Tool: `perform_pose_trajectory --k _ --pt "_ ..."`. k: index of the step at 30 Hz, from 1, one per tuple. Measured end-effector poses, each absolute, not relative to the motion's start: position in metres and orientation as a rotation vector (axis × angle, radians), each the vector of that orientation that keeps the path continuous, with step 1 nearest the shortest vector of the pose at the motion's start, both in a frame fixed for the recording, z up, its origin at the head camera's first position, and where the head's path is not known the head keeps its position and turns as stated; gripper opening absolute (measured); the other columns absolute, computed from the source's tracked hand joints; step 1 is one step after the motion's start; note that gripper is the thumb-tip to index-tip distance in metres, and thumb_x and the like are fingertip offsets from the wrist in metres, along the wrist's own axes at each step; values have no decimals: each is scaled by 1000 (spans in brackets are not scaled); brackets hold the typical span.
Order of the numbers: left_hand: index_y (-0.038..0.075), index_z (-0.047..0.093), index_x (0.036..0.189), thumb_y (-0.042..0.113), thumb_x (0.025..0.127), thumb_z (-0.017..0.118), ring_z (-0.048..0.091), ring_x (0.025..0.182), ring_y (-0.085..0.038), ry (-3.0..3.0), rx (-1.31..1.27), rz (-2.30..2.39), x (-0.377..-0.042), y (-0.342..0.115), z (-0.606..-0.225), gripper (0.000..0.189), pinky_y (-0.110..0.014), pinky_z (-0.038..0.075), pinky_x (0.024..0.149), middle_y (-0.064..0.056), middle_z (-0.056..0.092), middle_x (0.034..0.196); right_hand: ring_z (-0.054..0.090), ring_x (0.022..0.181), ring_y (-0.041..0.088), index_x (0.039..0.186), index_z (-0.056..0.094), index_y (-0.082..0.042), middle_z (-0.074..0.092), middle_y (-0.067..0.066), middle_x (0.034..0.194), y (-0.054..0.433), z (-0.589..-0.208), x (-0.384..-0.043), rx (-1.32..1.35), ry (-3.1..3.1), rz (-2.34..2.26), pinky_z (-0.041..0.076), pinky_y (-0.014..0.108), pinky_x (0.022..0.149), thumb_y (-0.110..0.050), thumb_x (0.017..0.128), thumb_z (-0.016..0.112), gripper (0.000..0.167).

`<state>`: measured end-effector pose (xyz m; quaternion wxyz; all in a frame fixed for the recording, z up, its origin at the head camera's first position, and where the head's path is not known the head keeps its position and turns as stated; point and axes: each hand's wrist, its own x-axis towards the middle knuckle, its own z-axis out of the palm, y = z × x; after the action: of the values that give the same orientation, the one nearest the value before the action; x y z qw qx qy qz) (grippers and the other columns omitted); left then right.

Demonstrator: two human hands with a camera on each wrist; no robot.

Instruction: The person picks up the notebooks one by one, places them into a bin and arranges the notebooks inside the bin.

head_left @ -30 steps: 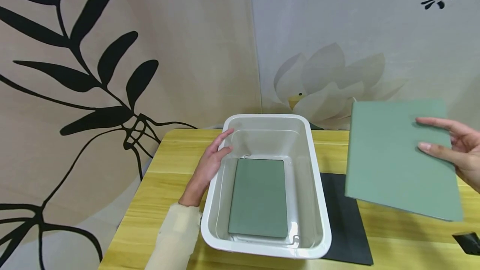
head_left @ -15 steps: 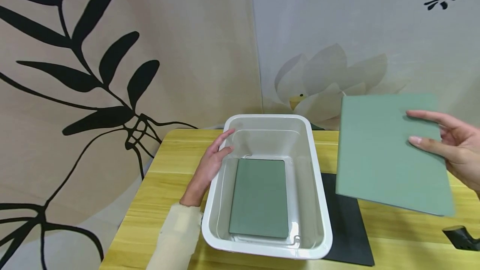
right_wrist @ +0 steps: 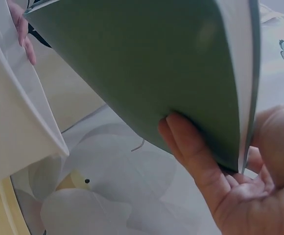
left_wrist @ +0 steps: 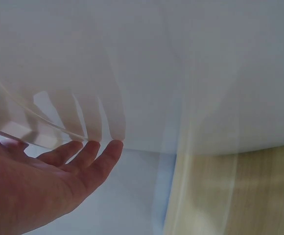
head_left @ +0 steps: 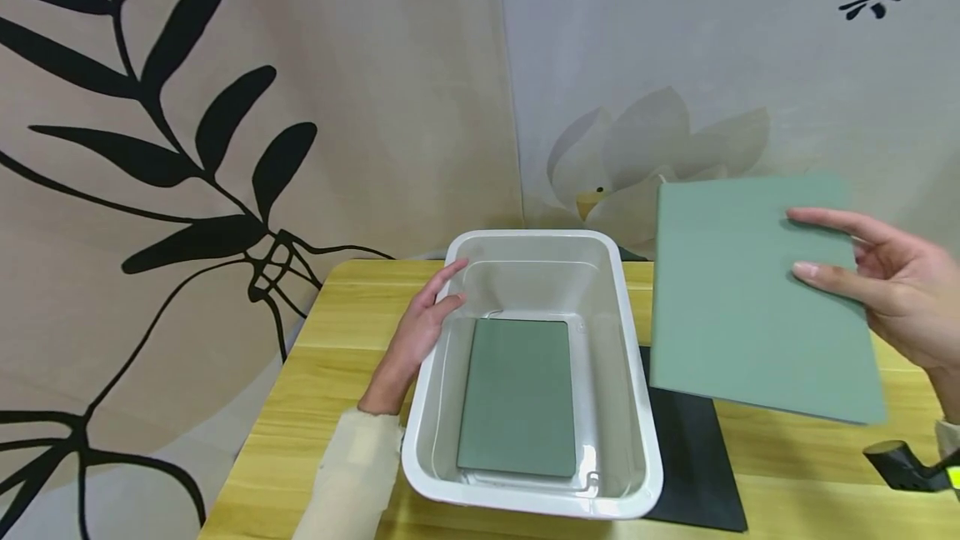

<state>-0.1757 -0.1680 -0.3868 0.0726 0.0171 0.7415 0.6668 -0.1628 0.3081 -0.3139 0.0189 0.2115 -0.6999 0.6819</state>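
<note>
A light grey plastic tub (head_left: 532,505) with a white rim stands on the table. Inside it, flat on the bottom toward the left, lies a green hardcover book (head_left: 517,398). My left hand (head_left: 418,330) holds the tub's left rim, thumb over the edge; in the left wrist view its other fingertips (left_wrist: 116,146) touch the outer wall. To the right of the tub, raised above the table, is a second green book (head_left: 753,298). My right hand (head_left: 896,282) grips its right edge, thumb and a finger on the near cover. White page edges show in the right wrist view.
A black flat sheet (head_left: 697,457) lies partly under the tub's right side. At the right edge a black, curved object (head_left: 903,465) shows near the right wrist. The wooden table (head_left: 330,373) meets a patterned curtain (head_left: 390,107) behind.
My right hand has moved the held book left and slightly up, closer to the tub. The left hand, the tub and the book inside have stayed in place.
</note>
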Motion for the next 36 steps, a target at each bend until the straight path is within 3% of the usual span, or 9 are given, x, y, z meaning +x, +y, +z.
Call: perform_pose_trajectory --k 2,4,7,11,14,21,31,33,36 --pt "37 43 148 23 104 45 52 120 -29 2220 53 2008 -176 -168 -387 46 -53 49 94 -8 41 153 49 35 15 147 46 -8 68 -8 82 303 -310 -161 582 -2226 2040 33 26 32 16 94 51 58" --pt "37 43 148 24 104 45 52 120 -30 2216 56 2011 -176 -168 -387 46 -53 50 93 -7 40 153 27 29 18 146 47 -10 54 -9 63 299 -307 -159 519 -2293 1930 18 31 30 13 94 54 58" --pt "37 43 148 24 104 46 53 118 -32 2224 63 2010 -177 -168 -388 46 -52 50 92 -5 38 154 12 36 21 146 49 -12 35 -6 56 294 -304 -159 516 -2308 1915 11 32 34 11 94 55 57" --pt "37 43 147 24 104 46 54 116 -33 2237 58 2001 -178 -168 -387 45 -52 51 91 -3 36 156 11 41 20 146 49 -14 36 -1 84 286 -302 -161 514 -2351 1857 11 33 37 9 95 55 56" --pt "37 43 147 25 104 46 54 116 -33 2239 50 1998 -178 -168 -387 45 -52 51 91 -2 35 156 12 43 21 146 49 -15 31 0 91 279 -298 -161 451 -2416 1774 10 35 37 5 95 59 56" --pt "39 44 146 26 104 47 55 116 -30 2277 42 1970 -178 -167 -387 45 -51 51 90 6 31 158 10 46 23 145 50 -15 25 -4 81 265 -291 -161 412 -2452 1813 9 36 38 0 94 63 55" --pt "38 43 147 26 104 46 52 119 -32 2259 48 1978 -177 -168 -388 45 -51 51 91 3 32 157 13 44 23 145 51 -20 25 -8 63 247 -283 -164 435 -2488 1847 11 38 39 -4 94 65 56" --pt "38 43 147 26 104 46 51 120 -33 2255 44 1980 -177 -168 -388 45 -51 51 91 2 33 157 18 43 20 144 52 -19 29 -8 60 245 -284 -166 477 -2453 1915 15 35 38 -1 93 65 56" --pt "38 44 147 27 103 47 51 121 -34 2246 36 1986 -177 -169 -388 45 -52 51 92 1 35 156 43 43 13 143 52 -17 48 -4 61 240 -283 -168 539 -2383 2066 34 26 39 3 92 64 56"
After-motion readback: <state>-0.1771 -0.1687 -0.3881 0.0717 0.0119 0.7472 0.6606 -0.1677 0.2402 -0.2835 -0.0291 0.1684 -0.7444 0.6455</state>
